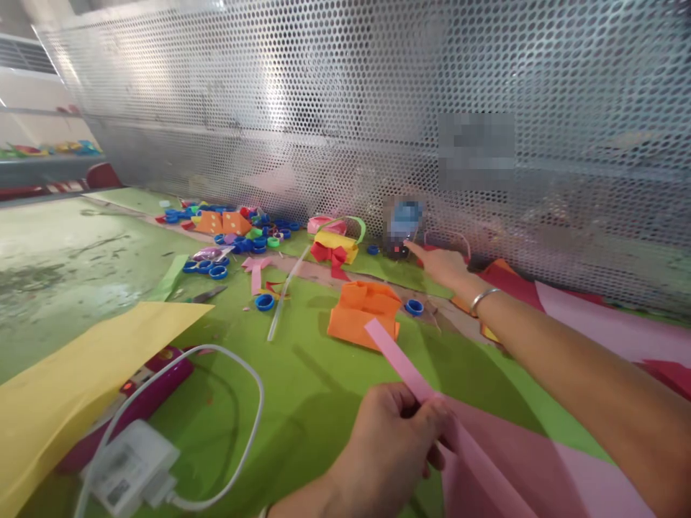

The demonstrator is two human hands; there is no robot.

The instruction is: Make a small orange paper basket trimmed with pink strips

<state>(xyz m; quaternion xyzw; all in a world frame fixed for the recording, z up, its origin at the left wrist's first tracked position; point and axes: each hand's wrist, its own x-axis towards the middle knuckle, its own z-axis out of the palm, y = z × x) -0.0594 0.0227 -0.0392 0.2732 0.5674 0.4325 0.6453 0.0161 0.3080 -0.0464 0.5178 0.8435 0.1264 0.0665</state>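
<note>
Your left hand [391, 433] pinches the pink strip [400, 362] — keep it uncreased while your right hand [445, 267], forefinger extended, grips nothing.

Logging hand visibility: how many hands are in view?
2: the left hand at bottom centre, holding a pink strip; the right hand farther back, near the metal panel.

Close head-worn view, forward and down across green tabletop [307, 370] toward perforated panel [345, 86]

Can pass over green worktop [302, 370] between looped white cable [262, 392] and narrow pink strip [398, 357]; blocked beyond by perforated silver metal panel [324, 72].
</note>
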